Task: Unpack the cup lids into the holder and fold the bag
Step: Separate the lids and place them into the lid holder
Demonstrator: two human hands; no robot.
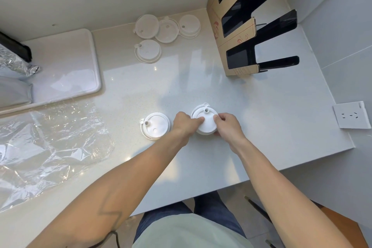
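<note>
My fingers (198, 120) are curled in from both sides onto a small stack of white lids (205, 122) at the middle of the counter (261, 106): my left hand (184, 124) pinches its left edge, my right hand (228, 124) grips its right edge, thumb on top. I cannot tell how many lids are in that stack. Just beside my left hand lies a single lid (155, 128), flat on the counter, apart from the stack.

Further back, near the wall, four more lids (167, 29) lie loose, three in an overlapping row and one in front of them. The lid holder (239, 24), black slots in tan cardboard, stands at the back right corner, well apart from my hands, with bare counter between.

The clear plastic bag (50, 147) lies crumpled and spread out on the left of the counter. Behind it sits a white tray (66, 62) with crumpled foil (16, 62) at its left edge. A white socket plate (351, 115) sits on the right wall.
</note>
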